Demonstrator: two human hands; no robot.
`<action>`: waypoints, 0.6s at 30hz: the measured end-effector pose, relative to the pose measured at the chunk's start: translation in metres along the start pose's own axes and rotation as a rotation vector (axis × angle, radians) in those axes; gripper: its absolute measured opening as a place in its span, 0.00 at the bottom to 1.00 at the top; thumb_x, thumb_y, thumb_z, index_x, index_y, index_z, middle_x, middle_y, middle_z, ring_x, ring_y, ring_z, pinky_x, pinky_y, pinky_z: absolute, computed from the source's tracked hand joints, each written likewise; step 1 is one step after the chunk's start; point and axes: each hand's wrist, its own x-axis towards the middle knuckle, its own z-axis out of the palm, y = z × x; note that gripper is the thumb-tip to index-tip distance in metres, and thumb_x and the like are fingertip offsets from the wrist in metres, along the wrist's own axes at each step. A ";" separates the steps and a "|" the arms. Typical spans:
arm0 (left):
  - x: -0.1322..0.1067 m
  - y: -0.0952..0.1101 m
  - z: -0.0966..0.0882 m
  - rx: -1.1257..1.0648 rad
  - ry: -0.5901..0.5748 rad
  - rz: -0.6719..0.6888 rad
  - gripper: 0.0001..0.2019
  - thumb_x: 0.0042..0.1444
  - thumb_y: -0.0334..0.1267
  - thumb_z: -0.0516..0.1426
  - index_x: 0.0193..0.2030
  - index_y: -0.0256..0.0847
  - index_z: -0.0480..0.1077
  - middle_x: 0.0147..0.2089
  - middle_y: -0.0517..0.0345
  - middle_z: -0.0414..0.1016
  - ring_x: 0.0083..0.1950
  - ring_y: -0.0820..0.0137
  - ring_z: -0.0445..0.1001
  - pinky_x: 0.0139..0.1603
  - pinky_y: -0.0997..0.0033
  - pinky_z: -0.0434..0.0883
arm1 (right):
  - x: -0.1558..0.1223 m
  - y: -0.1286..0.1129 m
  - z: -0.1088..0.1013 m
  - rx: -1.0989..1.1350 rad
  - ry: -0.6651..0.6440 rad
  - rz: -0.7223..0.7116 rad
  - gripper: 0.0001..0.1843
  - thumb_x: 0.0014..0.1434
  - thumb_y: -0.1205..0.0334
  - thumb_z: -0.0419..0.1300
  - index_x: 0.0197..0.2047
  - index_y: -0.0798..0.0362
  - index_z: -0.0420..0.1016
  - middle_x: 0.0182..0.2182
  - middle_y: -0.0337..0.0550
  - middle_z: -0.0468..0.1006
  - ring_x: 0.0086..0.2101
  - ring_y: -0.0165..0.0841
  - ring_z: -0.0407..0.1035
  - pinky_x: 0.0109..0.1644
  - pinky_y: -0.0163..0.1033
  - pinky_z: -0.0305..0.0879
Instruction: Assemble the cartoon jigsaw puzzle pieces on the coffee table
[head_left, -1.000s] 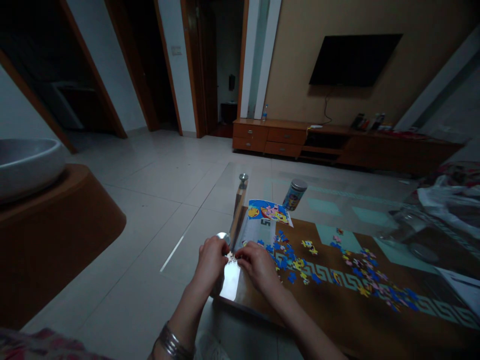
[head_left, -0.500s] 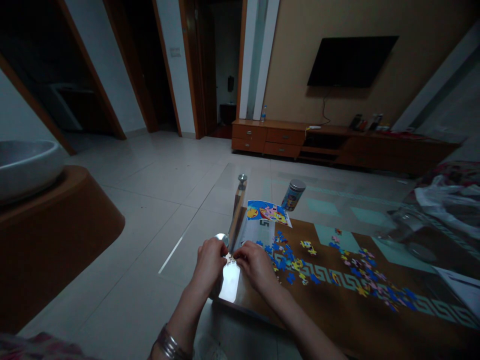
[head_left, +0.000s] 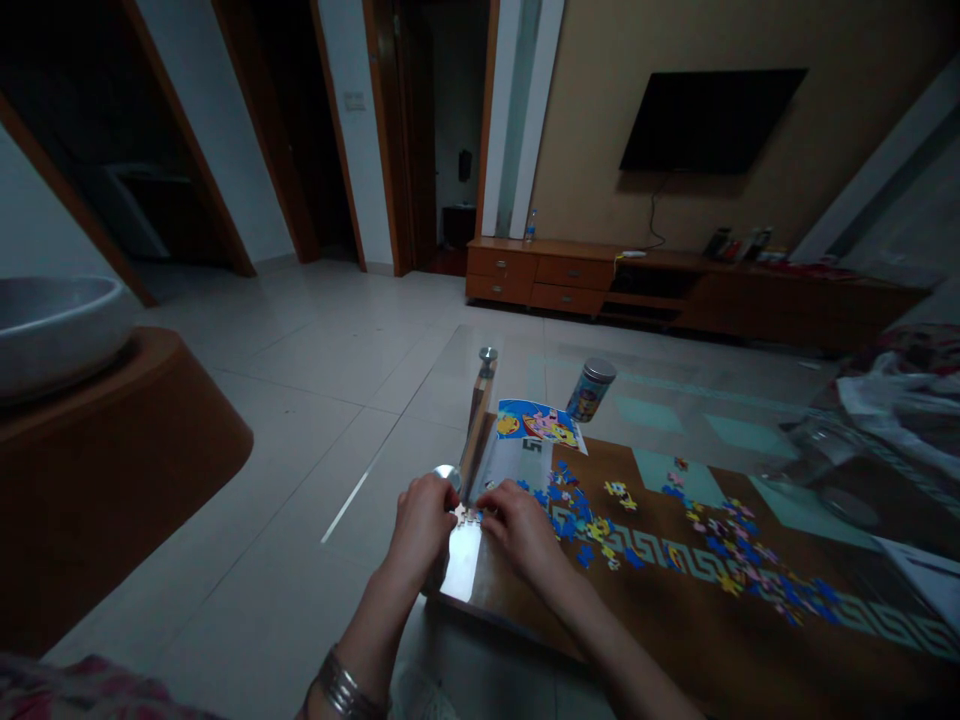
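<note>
A few joined jigsaw puzzle pieces (head_left: pixel 468 516) lie at the near left end of the glass table, between my hands. My left hand (head_left: pixel 424 518), with a silver bangle at the wrist, pinches their left side with bent fingers. From the right, my right hand (head_left: pixel 517 520) has thumb and forefinger closed at the other side; the fingertips partly cover what they grip. Right of it spreads a heap of loose blue and yellow puzzle pieces (head_left: pixel 576 510). Beyond lies a colourful cartoon picture sheet (head_left: pixel 541 424).
A printed tin (head_left: pixel 592 390) stands behind the sheet. More loose pieces (head_left: pixel 739 545) spread to the right, near a paper sheet (head_left: pixel 919 572) and a clear plastic bag (head_left: pixel 900 400). The glass table's left edge (head_left: pixel 386 435) borders the tiled floor. A basin (head_left: pixel 64 325) stands far left.
The view has shifted slightly. My right hand's fingers have moved a little away from my left, and more of the joined pieces shows between them.
</note>
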 end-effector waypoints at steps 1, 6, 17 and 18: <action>0.000 0.000 0.000 0.000 -0.001 -0.001 0.08 0.46 0.25 0.60 0.33 0.40 0.74 0.40 0.56 0.75 0.46 0.66 0.70 0.47 0.69 0.62 | 0.000 0.001 0.000 0.011 -0.002 -0.006 0.12 0.54 0.77 0.60 0.38 0.54 0.80 0.37 0.45 0.76 0.40 0.35 0.70 0.45 0.36 0.62; -0.001 0.001 -0.002 0.007 -0.005 0.006 0.08 0.47 0.25 0.60 0.34 0.40 0.74 0.41 0.55 0.75 0.47 0.64 0.69 0.48 0.68 0.61 | 0.000 0.002 -0.001 0.018 0.011 -0.015 0.13 0.53 0.78 0.59 0.37 0.54 0.80 0.35 0.44 0.75 0.39 0.34 0.70 0.44 0.36 0.62; -0.002 0.001 -0.003 0.015 -0.003 0.005 0.08 0.46 0.26 0.60 0.34 0.41 0.73 0.40 0.56 0.75 0.46 0.65 0.70 0.46 0.69 0.62 | -0.006 -0.012 0.000 -0.100 0.029 0.035 0.07 0.57 0.71 0.60 0.37 0.54 0.77 0.39 0.46 0.75 0.42 0.37 0.69 0.45 0.37 0.61; -0.001 0.001 -0.002 0.020 -0.003 0.005 0.08 0.46 0.26 0.60 0.33 0.41 0.73 0.40 0.56 0.75 0.46 0.65 0.70 0.46 0.69 0.62 | -0.007 -0.015 0.000 -0.110 0.026 0.040 0.07 0.58 0.71 0.59 0.38 0.54 0.77 0.39 0.46 0.75 0.42 0.38 0.70 0.45 0.37 0.62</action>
